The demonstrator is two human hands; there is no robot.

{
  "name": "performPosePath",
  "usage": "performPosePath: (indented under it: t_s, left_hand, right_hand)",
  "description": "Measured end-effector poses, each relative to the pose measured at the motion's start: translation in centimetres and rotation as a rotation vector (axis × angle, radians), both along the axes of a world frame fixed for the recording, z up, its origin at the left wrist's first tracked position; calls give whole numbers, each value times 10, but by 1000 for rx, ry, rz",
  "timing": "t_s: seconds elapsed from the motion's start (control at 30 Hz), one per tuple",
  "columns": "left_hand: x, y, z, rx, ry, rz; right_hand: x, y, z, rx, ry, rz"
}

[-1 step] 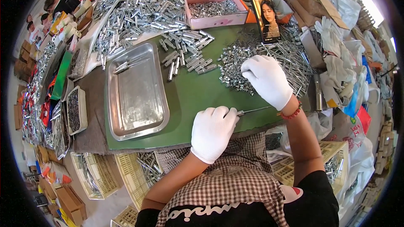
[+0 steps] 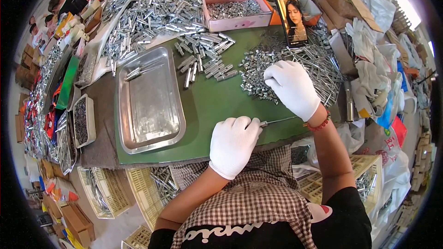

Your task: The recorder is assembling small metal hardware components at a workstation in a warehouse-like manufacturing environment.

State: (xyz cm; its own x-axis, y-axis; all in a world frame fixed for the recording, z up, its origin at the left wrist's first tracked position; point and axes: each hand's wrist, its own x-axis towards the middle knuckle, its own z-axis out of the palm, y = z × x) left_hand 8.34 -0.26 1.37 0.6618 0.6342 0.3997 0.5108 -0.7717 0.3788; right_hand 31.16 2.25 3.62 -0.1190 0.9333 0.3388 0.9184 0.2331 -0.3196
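Note:
My left hand [image 2: 235, 145], in a white knit glove, is closed near the front edge of the green work mat [image 2: 203, 110]. It grips a thin metal rod [image 2: 281, 120] with a small collar where it leaves the fingers; the rod points right. My right hand [image 2: 293, 85], gloved the same way, hovers at a heap of small cone-shaped metal nuts [image 2: 259, 71], thumb and fingers pinched together. Whatever those fingertips hold is hidden. Beside the nuts spreads a pile of long metal pins [image 2: 323, 71]. Short metal sleeves [image 2: 198, 67] lie loose past my left hand.
A shallow steel tray [image 2: 151, 106] with a few rods stands on the left. Behind are a large mound of metal sleeves [image 2: 161, 14], a pink box [image 2: 237, 11] of small parts and a propped phone [image 2: 291, 22]. Plastic crates [image 2: 108, 191] sit below the table edge.

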Motion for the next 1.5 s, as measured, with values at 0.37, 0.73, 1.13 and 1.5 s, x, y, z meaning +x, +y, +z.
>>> performPosePath:
  t_s: [0.37,0.73,1.13,1.5]
  left_hand:
    - [0,-2,1,5,7,6]
    - [-1,-2,2,-35,5,15]
    - [0,-3,1,-31,-10,22]
    - [1,-1,-3,37,-78,24]
  right_hand:
    - [12,-25,19,124,6,-34]
    - [24,-69,4,50,93,-296]
    - [12,-50,-9,84,57,-187]
    - [-16,-73,7,62,408,-180]
